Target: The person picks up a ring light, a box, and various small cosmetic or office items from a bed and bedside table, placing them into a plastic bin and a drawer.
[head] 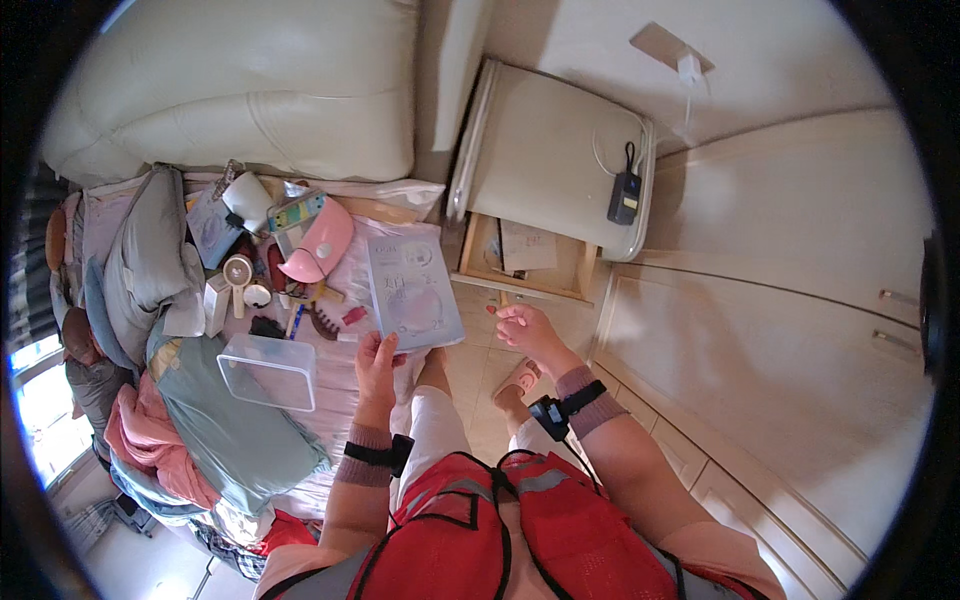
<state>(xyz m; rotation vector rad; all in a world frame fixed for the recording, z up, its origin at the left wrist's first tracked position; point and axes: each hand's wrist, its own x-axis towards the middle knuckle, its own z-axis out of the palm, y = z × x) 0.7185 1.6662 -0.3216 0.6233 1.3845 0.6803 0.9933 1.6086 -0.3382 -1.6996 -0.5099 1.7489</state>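
Observation:
My left hand (379,361) grips the lower left edge of a flat, pale blue printed box (416,294), thumb on its front, beside the bed. Over the floor, my right hand (531,334) has its fingers curled around a small thin item (504,300) with a tan part and a red tip, too small to name surely. Just beyond it, the wooden drawer (525,285) of the nightstand stands pulled out, with papers (529,247) and small items inside. A clear plastic container (266,373) lies on the bed, left of my left hand.
Bed items include a pink helmet-shaped thing (321,244), a handheld fan (238,277), a white box (216,304), a brown hair comb (324,324) and pillows (150,247). A black device with a cable (624,199) rests on the nightstand (544,142). Cabinets (750,322) line the right.

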